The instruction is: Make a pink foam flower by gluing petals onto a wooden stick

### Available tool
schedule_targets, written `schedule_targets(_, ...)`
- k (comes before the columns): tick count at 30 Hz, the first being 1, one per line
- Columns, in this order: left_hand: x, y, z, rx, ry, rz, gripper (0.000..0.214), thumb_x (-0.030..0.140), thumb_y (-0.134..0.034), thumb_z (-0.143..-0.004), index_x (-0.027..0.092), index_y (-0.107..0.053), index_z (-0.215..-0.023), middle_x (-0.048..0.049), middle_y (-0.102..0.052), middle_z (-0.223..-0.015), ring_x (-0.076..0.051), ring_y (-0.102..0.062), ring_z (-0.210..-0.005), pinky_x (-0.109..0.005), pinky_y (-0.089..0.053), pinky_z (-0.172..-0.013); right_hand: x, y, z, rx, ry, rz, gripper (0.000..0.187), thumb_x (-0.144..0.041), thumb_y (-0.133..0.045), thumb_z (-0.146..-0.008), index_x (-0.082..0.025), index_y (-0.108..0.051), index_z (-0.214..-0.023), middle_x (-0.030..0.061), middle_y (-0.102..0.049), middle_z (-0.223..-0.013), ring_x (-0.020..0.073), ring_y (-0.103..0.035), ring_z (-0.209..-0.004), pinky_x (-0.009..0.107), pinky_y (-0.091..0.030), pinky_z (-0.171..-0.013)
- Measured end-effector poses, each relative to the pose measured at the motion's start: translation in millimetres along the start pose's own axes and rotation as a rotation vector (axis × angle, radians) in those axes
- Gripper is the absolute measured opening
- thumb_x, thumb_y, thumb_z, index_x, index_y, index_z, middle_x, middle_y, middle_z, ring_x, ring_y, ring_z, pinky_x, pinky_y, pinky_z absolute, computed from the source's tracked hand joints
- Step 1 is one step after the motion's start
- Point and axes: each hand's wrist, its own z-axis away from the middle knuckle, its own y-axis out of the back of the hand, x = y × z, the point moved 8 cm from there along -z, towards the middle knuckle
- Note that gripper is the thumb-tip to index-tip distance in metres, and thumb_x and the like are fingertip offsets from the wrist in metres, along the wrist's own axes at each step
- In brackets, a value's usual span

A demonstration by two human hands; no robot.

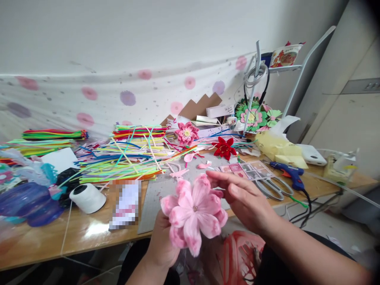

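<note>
Nearest to me runs the right forearm [314, 247], reaching in from the lower right to the right hand [246, 202], which I see at the upper right edge of the pink flower [192, 215]. Its fingers are stretched out and close together, grasping nothing I can see; the fingertips are right by the petals, and I cannot tell whether they touch. I have the left hand [162, 247] under the flower, holding it up, though the petals hide most of its fingers and whatever they pinch. The flower faces me, held in front of the near edge of the table [38, 247], with a small bead [195, 208] at its centre.

Beyond it I make out a grey board [148, 208] with loose pink pieces [179, 173] on it. Farther back are a red flower [225, 148] and, left of that, a smaller pink bloom [187, 133]. Pipe cleaners [118, 172] lie heaped to the left, behind a white spool [87, 198]. On the right I see a palette [258, 168], scissors [268, 189] just beside it, and a blue glue gun [292, 174]. Below the table, between the arms, shows a red plastic thing [237, 253], partly covered.
</note>
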Motion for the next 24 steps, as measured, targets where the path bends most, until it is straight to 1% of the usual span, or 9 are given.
schedule_targets(3,-0.3,-7.5,4.1,0.001,-0.013,-0.021,0.031,0.039,-0.081,-0.055,0.016,-0.060,-0.054,0.0042,-0.050,-0.051,-0.006,-0.038,-0.044,-0.021,-0.040,-0.047,-5.5,8.1,-0.2,0.088,-0.026,0.173,0.030,-0.040,-0.061,-0.082,-0.024,-0.070,-0.105,0.0076,-0.070,-0.096,0.0187,-0.063,-0.083,0.031,-0.050,-0.071)
schedule_targets(5,1.6,-10.9,7.5,0.063,-0.031,-0.037,0.033,0.035,-0.084,-0.050,0.015,-0.058,-0.051,0.0058,-0.047,-0.049,-0.005,-0.038,-0.045,-0.018,-0.038,-0.046,-8.1,8.4,0.4,0.102,-0.039,0.270,0.027,-0.040,-0.060,-0.083,-0.024,-0.072,-0.101,0.0065,-0.071,-0.093,0.0181,-0.063,-0.080,0.029,-0.050,-0.066)
schedule_targets(8,3.6,-15.5,10.7,0.147,-0.024,-0.051,0.036,0.034,-0.088,-0.042,0.014,-0.059,-0.051,0.0064,-0.047,-0.048,-0.005,-0.041,-0.048,-0.016,-0.038,-0.048,-15.9,6.8,1.4,0.111,-0.014,0.417,0.024,-0.038,-0.058,-0.084,-0.024,-0.073,-0.099,0.0057,-0.072,-0.094,0.0203,-0.064,-0.087,0.029,-0.051,-0.068)
schedule_targets(11,3.1,-16.6,9.7,0.165,-0.001,-0.082,0.038,0.038,-0.087,-0.040,0.013,-0.061,-0.051,0.0038,-0.053,-0.052,-0.007,-0.045,-0.052,-0.018,-0.039,-0.050,-23.7,3.9,1.5,0.087,0.031,0.497,0.023,-0.034,-0.057,-0.085,-0.025,-0.072,-0.100,0.0053,-0.072,-0.098,0.0211,-0.064,-0.092,0.030,-0.052,-0.072)
schedule_targets(15,-1.7,-16.5,5.5,0.082,0.039,-0.094,0.036,0.035,-0.088,-0.040,0.013,-0.060,-0.047,0.0050,-0.052,-0.049,-0.005,-0.043,-0.048,-0.016,-0.037,-0.047,-28.0,0.2,1.2,0.014,0.070,0.507,0.023,-0.029,-0.054,-0.088,-0.027,-0.071,-0.103,0.0043,-0.070,-0.105,0.0193,-0.063,-0.097,0.032,-0.051,-0.081)
schedule_targets(18,-6.5,-16.8,3.6,0.024,0.063,-0.068,0.030,0.029,-0.088,-0.040,0.015,-0.063,-0.050,0.0055,-0.052,-0.049,-0.006,-0.046,-0.050,-0.016,-0.038,-0.048,-28.3,-3.5,1.5,-0.051,0.087,0.490,0.023,-0.027,-0.053,-0.089,-0.026,-0.070,-0.105,0.0041,-0.069,-0.106,0.0175,-0.062,-0.098,0.031,-0.048,-0.087)
schedule_targets(22,-13.5,-15.7,2.8,-0.022,0.086,-0.048,0.029,0.035,-0.086,-0.045,0.016,-0.067,-0.055,0.0038,-0.056,-0.053,-0.009,-0.050,-0.055,-0.020,-0.044,-0.055,-27.0,-4.5,2.2,-0.070,0.086,0.466,0.023,-0.026,-0.052,-0.090,-0.026,-0.069,-0.105,0.0039,-0.068,-0.107,0.0168,-0.061,-0.099,0.031,-0.046,-0.088)
schedule_targets(24,-15.0,-13.4,3.2,-0.032,0.081,-0.044,0.028,0.035,-0.086,-0.046,0.017,-0.068,-0.057,0.0034,-0.058,-0.055,-0.010,-0.050,-0.055,-0.021,-0.044,-0.056,-26.3,-6.8,3.0,-0.089,0.092,0.486,0.023,-0.026,-0.051,-0.090,-0.026,-0.069,-0.105,0.0042,-0.068,-0.107,0.0172,-0.061,-0.099,0.032,-0.046,-0.089)
